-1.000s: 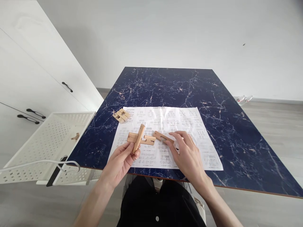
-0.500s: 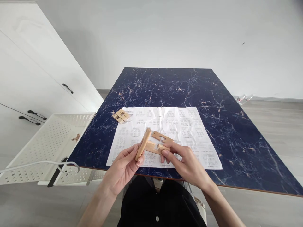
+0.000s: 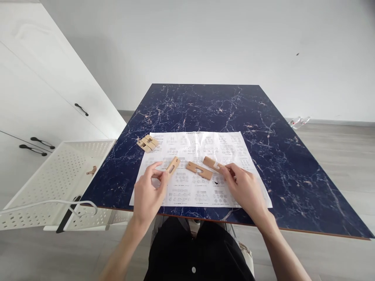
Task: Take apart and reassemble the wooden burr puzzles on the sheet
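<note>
Between the thumb and fingers of my left hand (image 3: pixel 150 191) is the near end of a slotted wooden puzzle piece (image 3: pixel 172 166), tilted up to the right. My right hand (image 3: pixel 241 187) pinches the right end of a notched wooden puzzle piece (image 3: pixel 211 162) over the sheet. Between the hands, a wooden piece with a cutout (image 3: pixel 199 170) lies by itself on the printed paper sheet (image 3: pixel 193 195). Several flat wooden pieces fitted together (image 3: pixel 147 143) rest at the sheet's upper left corner.
The dark blue marbled table (image 3: pixel 205 105) extends beyond the sheet. A white perforated cart (image 3: pixel 63 171) stands left of it, with a small wooden piece (image 3: pixel 91 170) inside and a white cable (image 3: pixel 49 201) across it. White cabinets (image 3: pixel 43 86) rise at the left.
My hands have moved apart, each with one wooden piece, and lowered to the sheet. The two pieces that were close together are now separated. The middle piece stays on the sheet.
</note>
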Demonstrator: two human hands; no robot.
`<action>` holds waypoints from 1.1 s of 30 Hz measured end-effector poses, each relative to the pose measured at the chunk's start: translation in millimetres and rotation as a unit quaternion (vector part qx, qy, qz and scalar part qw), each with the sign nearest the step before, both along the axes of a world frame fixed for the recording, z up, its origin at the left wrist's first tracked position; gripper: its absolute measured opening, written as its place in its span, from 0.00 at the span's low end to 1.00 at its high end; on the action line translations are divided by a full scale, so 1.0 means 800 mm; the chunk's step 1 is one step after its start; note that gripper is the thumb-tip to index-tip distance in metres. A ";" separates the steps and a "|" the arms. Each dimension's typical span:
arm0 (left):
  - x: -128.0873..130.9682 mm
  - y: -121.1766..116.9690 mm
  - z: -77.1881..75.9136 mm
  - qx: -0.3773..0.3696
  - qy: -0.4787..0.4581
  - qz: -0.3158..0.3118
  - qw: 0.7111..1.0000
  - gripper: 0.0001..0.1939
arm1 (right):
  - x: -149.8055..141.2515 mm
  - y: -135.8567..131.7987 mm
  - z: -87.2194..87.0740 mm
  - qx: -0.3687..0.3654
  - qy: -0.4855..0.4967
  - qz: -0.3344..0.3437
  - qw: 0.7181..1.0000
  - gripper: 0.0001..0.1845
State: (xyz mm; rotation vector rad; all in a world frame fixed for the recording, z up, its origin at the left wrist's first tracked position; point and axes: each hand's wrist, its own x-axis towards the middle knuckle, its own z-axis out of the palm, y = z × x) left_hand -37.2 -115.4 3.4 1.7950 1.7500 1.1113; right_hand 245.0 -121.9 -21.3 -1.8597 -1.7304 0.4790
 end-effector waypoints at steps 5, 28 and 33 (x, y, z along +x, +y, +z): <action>0.005 0.003 -0.015 0.005 0.096 -0.044 0.994 0.13 | -0.025 0.006 -0.007 0.054 -0.101 0.038 0.993 0.24; 0.019 0.039 -0.023 0.010 0.233 -0.274 0.933 0.23 | -0.032 0.000 -0.009 0.074 0.003 0.184 0.980 0.12; -0.033 0.032 -0.031 0.009 0.292 -0.151 0.944 0.23 | -0.034 -0.001 -0.009 0.071 0.008 0.181 0.981 0.10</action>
